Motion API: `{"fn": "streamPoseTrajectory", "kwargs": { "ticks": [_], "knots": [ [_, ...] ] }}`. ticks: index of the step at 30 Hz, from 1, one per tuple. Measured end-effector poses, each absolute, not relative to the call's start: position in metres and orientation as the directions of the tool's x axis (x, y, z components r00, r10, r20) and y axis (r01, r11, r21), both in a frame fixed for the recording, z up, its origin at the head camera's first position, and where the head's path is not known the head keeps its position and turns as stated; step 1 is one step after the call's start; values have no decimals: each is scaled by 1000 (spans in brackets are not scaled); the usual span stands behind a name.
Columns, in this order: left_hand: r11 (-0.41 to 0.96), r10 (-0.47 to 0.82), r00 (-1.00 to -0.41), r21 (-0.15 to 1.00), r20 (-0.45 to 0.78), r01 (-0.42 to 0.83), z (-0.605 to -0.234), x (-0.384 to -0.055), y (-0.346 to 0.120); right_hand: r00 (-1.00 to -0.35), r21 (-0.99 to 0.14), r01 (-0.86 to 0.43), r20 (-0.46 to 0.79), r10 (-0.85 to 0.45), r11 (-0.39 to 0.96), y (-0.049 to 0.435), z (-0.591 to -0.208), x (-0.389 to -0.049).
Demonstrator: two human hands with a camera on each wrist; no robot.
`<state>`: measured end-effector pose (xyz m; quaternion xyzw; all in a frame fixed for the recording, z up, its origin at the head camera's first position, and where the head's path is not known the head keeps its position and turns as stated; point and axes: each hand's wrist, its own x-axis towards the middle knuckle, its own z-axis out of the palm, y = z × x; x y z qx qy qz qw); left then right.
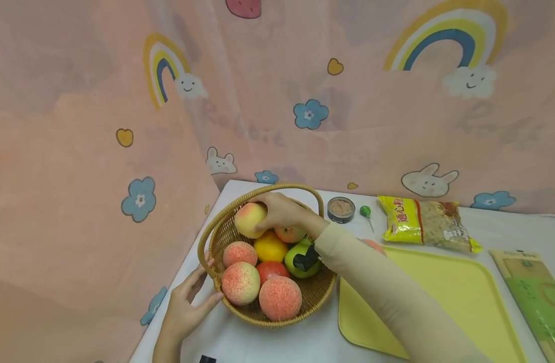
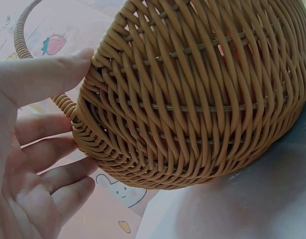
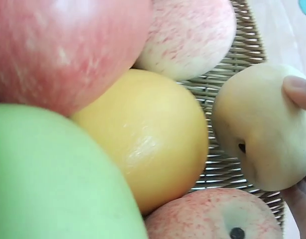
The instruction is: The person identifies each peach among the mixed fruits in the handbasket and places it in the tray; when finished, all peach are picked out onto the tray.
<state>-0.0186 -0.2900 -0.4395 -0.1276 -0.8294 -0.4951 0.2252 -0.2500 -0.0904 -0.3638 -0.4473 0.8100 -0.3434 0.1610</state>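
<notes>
A wicker basket point(image 1: 241, 315) with an arched handle point(image 1: 277, 186) holds several fruits. My right hand point(image 1: 282, 212) reaches over the basket and grips a pale yellow peach point(image 1: 249, 222) with thumb and fingers, at the basket's far left inside. In the right wrist view this peach point(image 3: 264, 132) shows a dark stem hollow. Beside it lie a yellow-orange fruit point(image 3: 148, 139), a red fruit point(image 1: 272, 270), a green fruit point(image 1: 300, 264) and speckled peaches point(image 1: 281, 298). My left hand point(image 1: 182, 305) holds the basket's left rim near the handle base, thumb point(image 2: 68, 74) on the rim.
Right of the basket lies a yellow tray point(image 1: 423, 282), with a reddish round thing point(image 1: 373, 246) partly behind my right sleeve. Farther back are a round tin point(image 1: 341, 209), a green lollipop point(image 1: 366, 212) and a yellow food bag point(image 1: 425, 222). A green-and-brown package point(image 1: 532, 292) lies far right.
</notes>
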Motion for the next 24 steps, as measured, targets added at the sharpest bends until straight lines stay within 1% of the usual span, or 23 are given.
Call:
{"fn": "streamPoseTrajectory", "kwargs": {
  "ticks": [6, 12, 15, 21, 24],
  "knots": [
    [475, -7, -837, 739, 547, 479, -439, -20, -288, -517, -743, -606, 98, -850, 283, -83, -351, -243],
    [464, 8, -855, 756, 519, 463, -439, -18, -289, -508, -761, -600, 124, -852, 247, -71, -332, -224],
    [460, 4, -862, 764, 507, 452, -439, -18, -288, -491, -764, -609, 153, -857, 213, -61, -327, -215],
    [444, 5, -864, 773, 504, 454, -440, -17, -289, -430, -790, -609, 260, -865, 65, -37, -324, -200],
    [452, 0, -868, 774, 497, 444, -439, -17, -288, -416, -806, -591, 303, -857, 2, -19, -322, -192]
  ]
}}
